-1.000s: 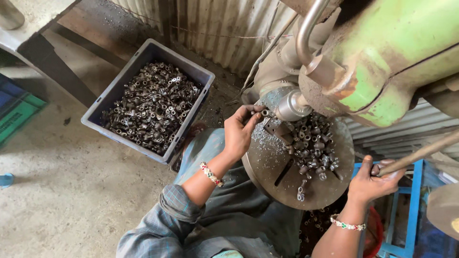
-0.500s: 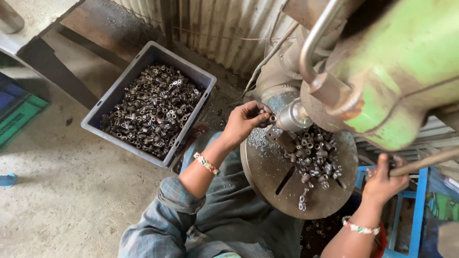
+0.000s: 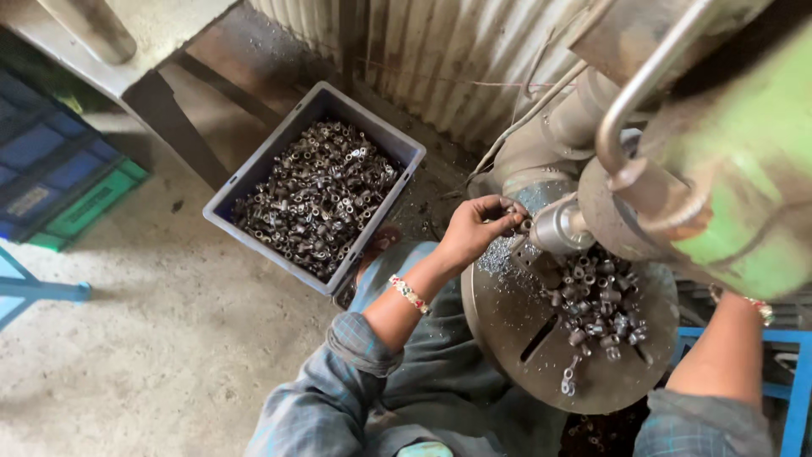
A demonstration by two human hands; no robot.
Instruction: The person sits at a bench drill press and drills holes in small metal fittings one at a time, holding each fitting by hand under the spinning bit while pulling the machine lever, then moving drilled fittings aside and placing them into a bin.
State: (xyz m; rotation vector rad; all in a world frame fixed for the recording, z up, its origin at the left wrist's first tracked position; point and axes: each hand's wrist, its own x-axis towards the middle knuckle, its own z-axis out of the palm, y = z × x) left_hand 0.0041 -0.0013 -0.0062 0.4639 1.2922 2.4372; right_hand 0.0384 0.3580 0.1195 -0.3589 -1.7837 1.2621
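Note:
My left hand (image 3: 475,230) reaches to the front of a drill press spindle (image 3: 558,227), its fingertips pinched on a small metal part (image 3: 516,210) there. Below lies the round metal work table (image 3: 507,330), carrying a pile of small metal parts (image 3: 596,309) and shavings. The green machine head (image 3: 744,195) fills the upper right. Of my right arm only the forearm (image 3: 719,355) and a braceleted wrist show; the hand is hidden behind the machine head. Both sleeves are grey plaid.
A grey plastic crate (image 3: 279,156) full of small metal parts (image 3: 317,199) stands on the concrete floor at my left. Blue and green crates (image 3: 51,169) sit at the far left. A corrugated metal wall (image 3: 440,59) is behind, and a blue frame (image 3: 795,381) at the right.
My right hand, which gripped the feed lever at the right, has risen out of sight behind the machine head. My left hand stays at the spindle, fingers closing tighter on the part.

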